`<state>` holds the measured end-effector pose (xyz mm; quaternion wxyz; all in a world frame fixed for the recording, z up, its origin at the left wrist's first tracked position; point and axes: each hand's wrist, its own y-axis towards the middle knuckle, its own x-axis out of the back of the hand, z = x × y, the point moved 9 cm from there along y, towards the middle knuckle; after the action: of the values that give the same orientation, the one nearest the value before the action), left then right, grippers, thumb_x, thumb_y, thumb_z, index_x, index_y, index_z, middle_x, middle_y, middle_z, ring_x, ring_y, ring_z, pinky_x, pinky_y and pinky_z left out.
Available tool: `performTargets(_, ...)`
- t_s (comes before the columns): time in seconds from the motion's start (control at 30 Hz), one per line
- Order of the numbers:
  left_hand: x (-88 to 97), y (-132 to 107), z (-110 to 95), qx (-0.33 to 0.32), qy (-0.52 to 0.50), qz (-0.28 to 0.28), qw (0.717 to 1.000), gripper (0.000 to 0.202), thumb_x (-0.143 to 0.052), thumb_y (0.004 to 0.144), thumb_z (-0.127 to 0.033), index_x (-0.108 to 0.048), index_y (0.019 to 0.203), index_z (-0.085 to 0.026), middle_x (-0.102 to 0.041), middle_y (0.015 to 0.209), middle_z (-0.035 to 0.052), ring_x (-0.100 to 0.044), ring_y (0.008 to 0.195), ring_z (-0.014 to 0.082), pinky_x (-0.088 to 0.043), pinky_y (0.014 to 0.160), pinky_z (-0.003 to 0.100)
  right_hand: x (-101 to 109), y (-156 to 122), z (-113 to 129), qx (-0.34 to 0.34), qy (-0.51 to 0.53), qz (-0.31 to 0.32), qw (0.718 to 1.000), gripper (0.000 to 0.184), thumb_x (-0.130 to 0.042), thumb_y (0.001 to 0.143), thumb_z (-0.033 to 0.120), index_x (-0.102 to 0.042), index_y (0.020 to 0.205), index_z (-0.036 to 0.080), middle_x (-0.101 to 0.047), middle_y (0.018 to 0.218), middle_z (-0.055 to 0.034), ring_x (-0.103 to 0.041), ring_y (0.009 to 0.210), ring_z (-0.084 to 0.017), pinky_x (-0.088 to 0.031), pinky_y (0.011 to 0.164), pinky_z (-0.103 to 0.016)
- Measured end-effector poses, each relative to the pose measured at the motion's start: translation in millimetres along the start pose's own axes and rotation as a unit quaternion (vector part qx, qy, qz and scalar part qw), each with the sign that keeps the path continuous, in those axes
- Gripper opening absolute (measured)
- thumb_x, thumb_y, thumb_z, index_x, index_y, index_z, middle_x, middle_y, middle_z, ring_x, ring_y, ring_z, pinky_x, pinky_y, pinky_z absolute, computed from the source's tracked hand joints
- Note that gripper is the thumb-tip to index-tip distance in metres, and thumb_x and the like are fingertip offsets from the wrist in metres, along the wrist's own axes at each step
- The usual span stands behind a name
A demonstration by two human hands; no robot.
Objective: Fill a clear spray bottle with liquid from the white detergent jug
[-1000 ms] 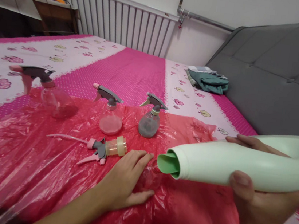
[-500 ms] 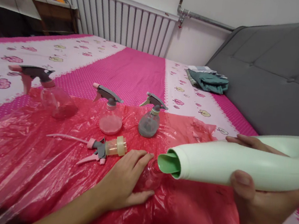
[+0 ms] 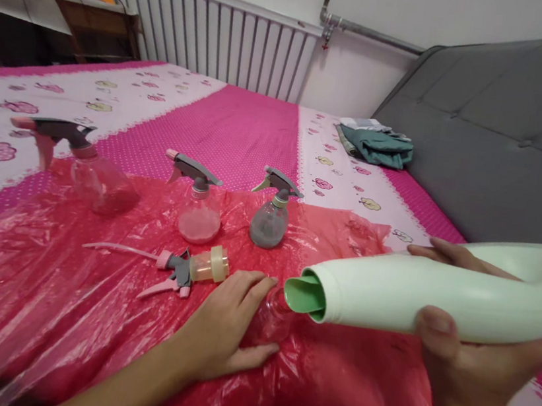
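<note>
My left hand is wrapped around a clear spray bottle body with no sprayer on it, standing on red plastic sheeting. In my right hand is a large pale green jug, tipped onto its side. Its green pouring spout sits right over the clear bottle's mouth; whether liquid is flowing I cannot tell. Left of my left hand lies a pink and grey trigger sprayer with a dip tube and a yellowish collar.
Behind stand a pink-grey spray bottle and a green-grey one, both holding liquid. A larger spray bottle leans at the left. Folded clothes lie near the grey headboard. A radiator lines the wall.
The view has shifted very slightly. My hands, the tipped jug and the bottle beneath its spout keep the same arrangement.
</note>
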<state>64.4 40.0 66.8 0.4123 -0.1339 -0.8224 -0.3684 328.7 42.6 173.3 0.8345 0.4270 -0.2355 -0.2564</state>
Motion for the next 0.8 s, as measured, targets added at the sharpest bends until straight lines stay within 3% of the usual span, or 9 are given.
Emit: performTargets(0.8,1.2,-0.1,-1.5,-0.009,0.009,-0.007,1.000,0.068,-0.067,0.098,-0.045,-0.037,0.152,-0.015,-0.063,0.133,0.0194,-0.067,0.116,0.0337,-0.063,0.097,0.050,1.8,0.4,2.9,0.003,-0.011,0.006,1.000,0.068,-0.084,0.073,0.051,-0.075,0.127,0.010,-0.075,0.114,-0.0178,-0.077,0.097,-0.035,-0.063,0.085,-0.050)
